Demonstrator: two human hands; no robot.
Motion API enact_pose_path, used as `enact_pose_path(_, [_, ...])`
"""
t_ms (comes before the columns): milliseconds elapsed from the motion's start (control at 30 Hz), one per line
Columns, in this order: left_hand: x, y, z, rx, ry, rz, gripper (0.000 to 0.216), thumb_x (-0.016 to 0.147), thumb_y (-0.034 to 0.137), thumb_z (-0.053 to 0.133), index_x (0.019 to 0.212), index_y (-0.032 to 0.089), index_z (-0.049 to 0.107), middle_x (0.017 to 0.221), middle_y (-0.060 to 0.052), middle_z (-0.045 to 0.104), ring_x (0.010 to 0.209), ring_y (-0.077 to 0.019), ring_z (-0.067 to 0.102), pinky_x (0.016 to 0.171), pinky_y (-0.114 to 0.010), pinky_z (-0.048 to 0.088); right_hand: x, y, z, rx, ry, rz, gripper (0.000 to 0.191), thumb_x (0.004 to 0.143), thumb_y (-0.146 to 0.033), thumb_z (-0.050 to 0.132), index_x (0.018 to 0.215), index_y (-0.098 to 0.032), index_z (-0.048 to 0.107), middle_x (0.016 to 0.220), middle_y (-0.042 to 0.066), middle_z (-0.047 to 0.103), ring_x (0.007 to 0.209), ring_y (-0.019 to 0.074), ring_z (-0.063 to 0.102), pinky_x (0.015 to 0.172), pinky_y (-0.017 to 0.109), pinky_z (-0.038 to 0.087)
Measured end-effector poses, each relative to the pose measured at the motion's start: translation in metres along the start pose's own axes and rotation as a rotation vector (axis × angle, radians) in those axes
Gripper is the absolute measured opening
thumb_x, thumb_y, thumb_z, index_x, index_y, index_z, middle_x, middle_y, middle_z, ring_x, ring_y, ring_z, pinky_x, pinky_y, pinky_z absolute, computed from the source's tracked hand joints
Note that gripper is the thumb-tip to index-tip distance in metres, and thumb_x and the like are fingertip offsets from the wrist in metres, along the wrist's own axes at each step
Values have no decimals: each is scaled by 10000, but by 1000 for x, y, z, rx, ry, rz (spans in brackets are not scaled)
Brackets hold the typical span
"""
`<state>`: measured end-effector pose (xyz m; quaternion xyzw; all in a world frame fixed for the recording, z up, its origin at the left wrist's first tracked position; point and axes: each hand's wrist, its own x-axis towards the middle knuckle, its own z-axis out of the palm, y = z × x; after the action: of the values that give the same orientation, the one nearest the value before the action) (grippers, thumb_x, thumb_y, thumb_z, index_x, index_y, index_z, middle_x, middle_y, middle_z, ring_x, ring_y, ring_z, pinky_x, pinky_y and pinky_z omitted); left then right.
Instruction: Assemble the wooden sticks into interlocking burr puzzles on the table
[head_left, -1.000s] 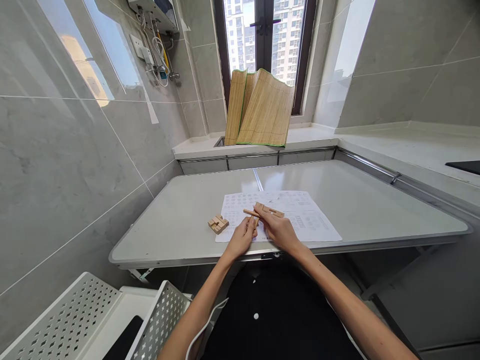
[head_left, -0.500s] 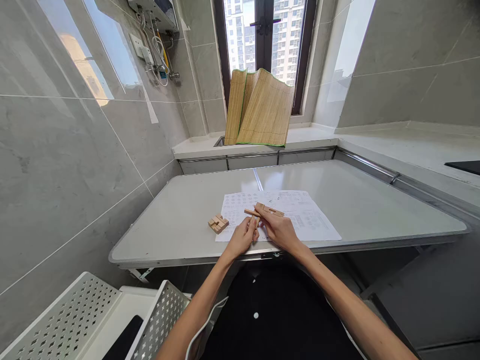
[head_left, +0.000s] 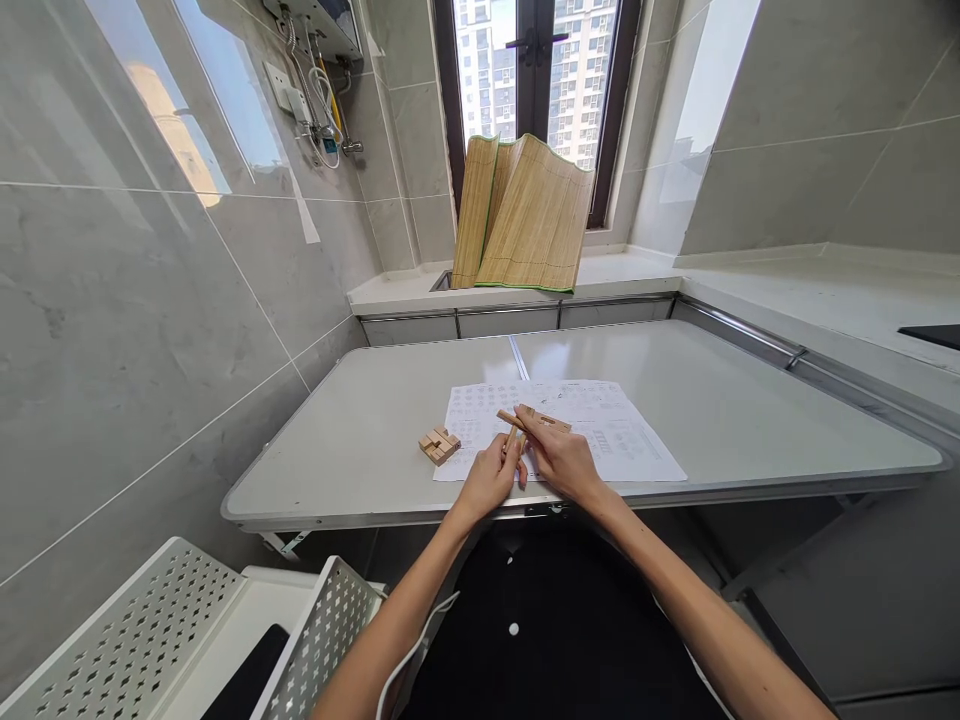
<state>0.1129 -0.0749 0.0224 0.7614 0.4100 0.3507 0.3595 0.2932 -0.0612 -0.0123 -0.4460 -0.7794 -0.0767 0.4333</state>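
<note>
while my left hand [head_left: 489, 480] pinches one wooden stick [head_left: 512, 437] and my right hand [head_left: 566, 463] a second stick [head_left: 505, 415], over paper [head_left: 634, 445] at six o'clock on the worktop [head_left: 337, 430], a slack grip could, i judge, drop either.

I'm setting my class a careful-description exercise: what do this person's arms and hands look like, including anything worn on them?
The left hand and right hand are ungloved; rings are too small to judge. No sleeve, watch or bracelet shows on either forearm. Between the arms is black clothing with pale round spots, perhaps buttons. A white cable runs beside the left arm.
</note>
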Motion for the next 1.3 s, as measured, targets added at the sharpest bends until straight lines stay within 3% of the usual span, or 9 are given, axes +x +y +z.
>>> enact_pose_path(267, [2, -7, -2, -119, -7, -58, 444, 1015, 616, 386, 922, 206, 529, 608, 5, 658, 579, -160, 553, 649, -278, 414, 5, -2, -7, 146, -49, 50, 545, 999, -103, 433, 1495, -320, 500, 1397, 39, 666, 1205, 233, 680, 1007, 408, 546])
enact_pose_path(533, [2, -6, -2, -159, -24, -89, 471, 999, 638, 410, 930, 190, 540, 628, -12, 657, 561, -144, 528, 587, -260, 380, 7, -7, -11, 156, -22, 56, 379, 1060, -263, 460, 1415, -297, 587, 1299, 62, 719, 1215, 253, 674, 1012, 418, 541])
enact_pose_path(833, [5, -10, -2, -247, -26, -107, 442, 979, 626, 459, 874, 199, 510, 643, 10, 627, 467, -100, 420, 519, -246, 339, 5, -5, -10, 167, -36, 3, 365, 1057, -237, 479, 1392, -300, 608, 1271, 40, 740, 1189, 238, 686, 1029, 419, 527])
enact_pose_path(1133, [5, -11, -2, -204, 10, -91, 448, 999, 616, 424, 893, 195, 536, 618, 17, 612, 460, -104, 438, 517, -244, 352, 5, -4, -10, 184, -53, -28, 356, 1056, -237, 481, 1379, -302, 617, 1217, 30, 762, 1111, 229, 713, 996, 409, 550])
enact_pose_path(1300, [5, -14, -1, -237, 43, -114, 444, 1001, 615, 419, 910, 196, 534, 598, 23, 606, 447, -102, 433, 517, -241, 359, 6, -7, -13, 202, -60, 49, 365, 1047, -290, 514, 1404, -301, 590, 1164, 38, 762, 908, 205, 728, 875, 363, 568])
